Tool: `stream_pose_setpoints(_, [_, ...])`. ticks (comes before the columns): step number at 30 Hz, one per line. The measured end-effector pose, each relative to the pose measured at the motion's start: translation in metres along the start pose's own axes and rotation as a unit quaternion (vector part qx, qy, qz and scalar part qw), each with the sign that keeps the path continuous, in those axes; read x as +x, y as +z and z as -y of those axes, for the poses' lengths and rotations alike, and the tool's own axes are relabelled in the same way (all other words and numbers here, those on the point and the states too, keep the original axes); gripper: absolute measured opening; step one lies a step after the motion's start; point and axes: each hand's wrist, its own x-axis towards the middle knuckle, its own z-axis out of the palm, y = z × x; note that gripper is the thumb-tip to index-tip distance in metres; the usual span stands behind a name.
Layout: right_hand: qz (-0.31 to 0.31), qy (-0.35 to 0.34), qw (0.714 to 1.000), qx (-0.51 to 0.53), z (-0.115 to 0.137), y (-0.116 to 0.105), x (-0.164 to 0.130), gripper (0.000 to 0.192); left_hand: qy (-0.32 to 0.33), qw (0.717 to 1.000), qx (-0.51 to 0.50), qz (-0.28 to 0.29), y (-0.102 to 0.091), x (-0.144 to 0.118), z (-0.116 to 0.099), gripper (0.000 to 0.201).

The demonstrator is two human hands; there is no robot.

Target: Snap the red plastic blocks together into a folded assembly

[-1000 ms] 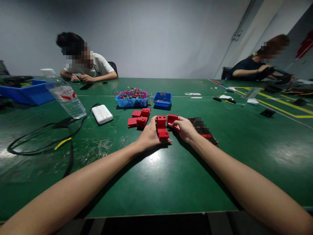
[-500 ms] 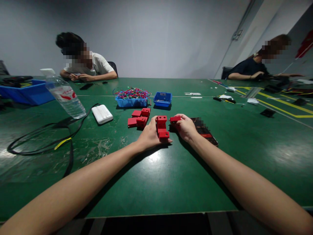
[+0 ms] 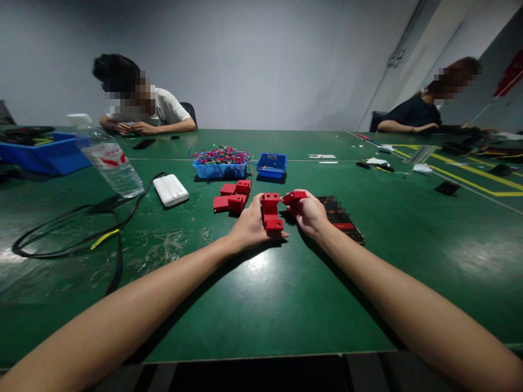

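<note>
Holding a short stack of red blocks (image 3: pixel 272 212) against the green worktop (image 3: pixel 286 294), the left hand (image 3: pixel 250 227) wraps its fingers and thumb around them. I count about three blocks in that stack, one on top with two small holes. The right hand (image 3: pixel 310 213) is closed around one flat red piece (image 3: pixel 295 196), lifted just beside the stack. Four more red blocks (image 3: pixel 232 197) sit in a bunch a little farther back. Behind them are two blue trays: one tray of colored wires (image 3: pixel 222 162) and one small tray (image 3: pixel 272 165). A dark phone (image 3: pixel 343 222) lies by the right wrist. One water bottle (image 3: pixel 107 155) and one white box (image 3: pixel 170 190) are off to the left. Two other people sit far across.
</note>
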Motion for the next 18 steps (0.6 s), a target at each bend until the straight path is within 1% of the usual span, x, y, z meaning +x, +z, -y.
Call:
stream_pose_setpoints(2, [-0.019,0.047,0.999,0.016,0.0024,0.0013,-0.0017,0.029,0.000,1.000,0.000,0.000,0.0001,-0.0002,0.0002,0.109])
stream_pose_setpoints(4, [-0.025,0.073,0.997,0.024,0.0050,0.0026,-0.0035,0.028,0.002,1.000,0.001,0.001,0.0002,-0.0005,0.0004,0.108])
stream_pose_setpoints(11, [-0.009,0.083,0.996,0.019,0.0051,0.0021,-0.0051,0.030,0.008,1.000,0.005,0.003,0.0002,-0.0002,0.0009,0.108])
stream_pose_setpoints(16, [0.010,0.087,0.994,0.064,0.0059,0.0006,-0.0034,0.024,0.003,1.000,0.008,0.005,0.0002,-0.0001,0.0005,0.108])
stream_pose_setpoints(18, [0.020,0.075,0.994,0.079,0.0061,-0.0001,-0.0020,0.020,0.000,1.000,0.006,0.007,0.0001,-0.0003,0.0000,0.109])
